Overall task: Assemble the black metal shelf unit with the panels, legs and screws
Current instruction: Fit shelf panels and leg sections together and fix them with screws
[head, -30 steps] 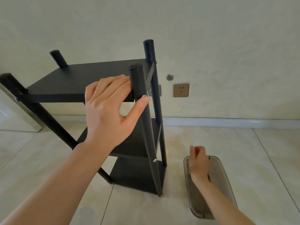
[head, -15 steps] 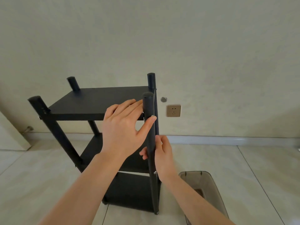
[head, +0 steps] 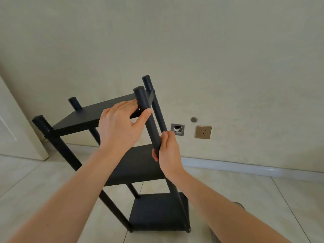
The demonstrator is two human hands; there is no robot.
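The black metal shelf unit [head: 84, 118] stands on the tiled floor with three panels fixed between four round legs, and it leans to the left. My left hand [head: 119, 125] rests its fingers on the top panel's near corner while the thumb presses the near right leg [head: 147, 113]. My right hand [head: 167, 148] grips that same leg lower down, just above the middle panel [head: 136, 165]. The bottom panel [head: 157, 211] sits near the floor. No loose screws can be seen.
A beige wall stands close behind the shelf, with a brass socket [head: 203, 132], an open wall box [head: 177, 129] and a round knob [head: 193, 119]. A door edge [head: 19, 120] is at the left. The grey plastic bin [head: 239, 206] lies behind my right forearm.
My right hand rose out of the bin and took hold of the near right leg. The shelf now leans left and the view has shifted.
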